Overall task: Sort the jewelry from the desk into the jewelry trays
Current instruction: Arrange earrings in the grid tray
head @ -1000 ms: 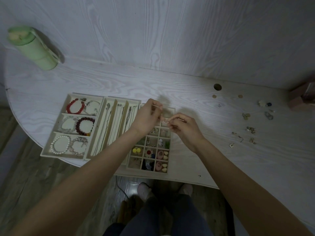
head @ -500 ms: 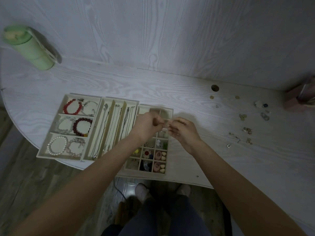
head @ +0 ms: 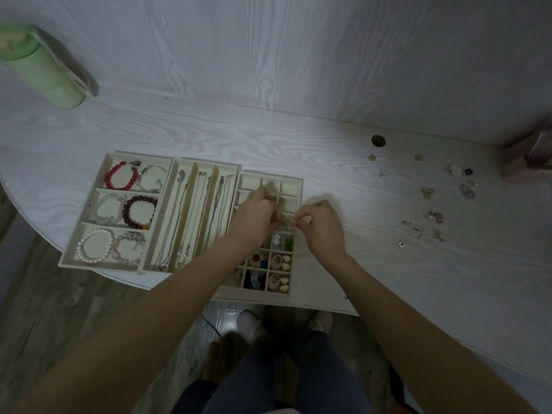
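Jewelry (head: pixel 433 216) lies in little bits near the desk's (head: pixel 328 162) right edge. Both hands, left (head: pixel 254 218) and right (head: pixel 321 227), curl over the small-box tray (head: pixel 289 183), pinching something too tiny to tell.

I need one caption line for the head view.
Both hands work over the compartment tray; loose jewelry waits on the desk.

Worktop (head: pixel 298 144) — three trays side by side: bracelet tray (head: pixel 78 234) at 9 o'clock, necklace tray (head: pixel 174 186) centre, compartment tray (head: pixel 294 264) at 3 o'clock; loose jewelry (head: pixel 430 216) further toward 3 — bottle (head: pixel 41 73) at 10 o'clock.
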A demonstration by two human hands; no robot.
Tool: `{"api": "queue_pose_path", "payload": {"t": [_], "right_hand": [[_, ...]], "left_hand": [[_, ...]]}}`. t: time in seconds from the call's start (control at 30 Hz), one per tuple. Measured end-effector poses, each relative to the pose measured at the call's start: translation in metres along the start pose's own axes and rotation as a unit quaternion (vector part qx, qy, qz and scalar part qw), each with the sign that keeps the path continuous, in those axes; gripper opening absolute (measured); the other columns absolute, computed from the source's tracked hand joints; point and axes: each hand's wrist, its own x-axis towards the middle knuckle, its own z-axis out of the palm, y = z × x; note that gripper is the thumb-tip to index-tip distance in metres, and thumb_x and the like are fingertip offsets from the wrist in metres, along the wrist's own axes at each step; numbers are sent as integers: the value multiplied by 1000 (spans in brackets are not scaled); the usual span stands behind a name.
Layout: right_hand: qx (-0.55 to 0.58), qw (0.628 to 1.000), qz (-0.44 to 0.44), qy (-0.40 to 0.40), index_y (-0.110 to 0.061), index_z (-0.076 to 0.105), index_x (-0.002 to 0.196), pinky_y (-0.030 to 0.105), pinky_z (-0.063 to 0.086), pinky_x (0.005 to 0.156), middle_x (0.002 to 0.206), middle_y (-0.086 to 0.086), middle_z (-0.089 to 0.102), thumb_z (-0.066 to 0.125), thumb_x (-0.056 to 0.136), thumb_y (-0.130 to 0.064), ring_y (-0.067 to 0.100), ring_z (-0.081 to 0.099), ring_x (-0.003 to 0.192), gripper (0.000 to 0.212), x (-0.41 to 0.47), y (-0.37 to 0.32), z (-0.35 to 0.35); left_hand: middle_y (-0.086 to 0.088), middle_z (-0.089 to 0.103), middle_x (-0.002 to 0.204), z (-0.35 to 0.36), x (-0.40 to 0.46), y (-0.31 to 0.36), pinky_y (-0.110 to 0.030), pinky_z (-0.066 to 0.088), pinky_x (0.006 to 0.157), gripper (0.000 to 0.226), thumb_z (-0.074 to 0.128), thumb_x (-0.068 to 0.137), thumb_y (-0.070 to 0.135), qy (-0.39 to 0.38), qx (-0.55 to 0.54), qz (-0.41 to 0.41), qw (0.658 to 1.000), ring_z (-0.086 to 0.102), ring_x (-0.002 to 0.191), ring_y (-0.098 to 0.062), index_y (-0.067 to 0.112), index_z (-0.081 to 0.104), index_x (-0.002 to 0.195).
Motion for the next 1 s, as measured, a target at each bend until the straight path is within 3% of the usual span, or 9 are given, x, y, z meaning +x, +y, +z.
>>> {"api": "queue_pose_path", "payload": {"t": [0.13, 0.4, 0.53, 0.7, 0.83, 1.0], "right_hand": [[-21, 1000, -11, -15, -12, 70, 99, 29, 43, 76, 107, 1, 47, 60, 90, -14, 15, 51, 100, 13, 0, 0, 1], [-142, 987, -67, -43, -11, 63, 106, 29, 35, 72, 120, 10, 49, 46, 96, -14, 26, 50, 102, 19, 5, -5, 3], [-164, 982, -80, -59, -12, 61, 99, 31, 34, 70, 118, 11, 50, 48, 94, -9, 25, 47, 92, 14, 7, -9, 3], [-126, 985, -94, -66, -15, 47, 84, 40, 40, 73, 105, 13, 55, 51, 86, -8, 28, 50, 83, 8, 6, -19, 2], [-145, 982, -114, -48, -17, 58, 98, 31, 33, 70, 118, 9, 50, 44, 95, -10, 17, 35, 84, 16, 5, -12, 0], [-136, 985, -80, -63, -11, 63, 113, 29, 34, 74, 124, 11, 47, 42, 93, -3, 22, 44, 89, 30, -1, -7, -15]], "left_hand": [[-8, 48, 118, -1, 4, 4, -34, 40, 90, 16, 68, 84, 20, -16, 46, 8, 999, 44, 113, -26, 12, 72, 97], [-7, 44, 124, -5, 0, 3, -36, 36, 95, 23, 58, 91, 26, -32, 91, 37, 995, 37, 121, -26, 19, 70, 109], [-7, 43, 127, -13, -7, -6, -38, 35, 99, 25, 53, 92, 22, -26, 94, 59, 993, 38, 122, -25, 19, 69, 111], [-8, 44, 128, -19, -13, -17, -37, 36, 97, 22, 58, 89, 15, 22, 69, 43, 996, 39, 123, -24, 17, 69, 107], [-9, 43, 131, -19, -16, -19, -38, 36, 100, 26, 57, 89, 14, 4, 69, 58, 996, 36, 127, -25, 18, 67, 113], [-5, 27, 145, -16, -18, -15, -35, 25, 106, 43, 57, 90, 25, -54, 166, 90, 981, 22, 134, -25, 33, 52, 132]]}}
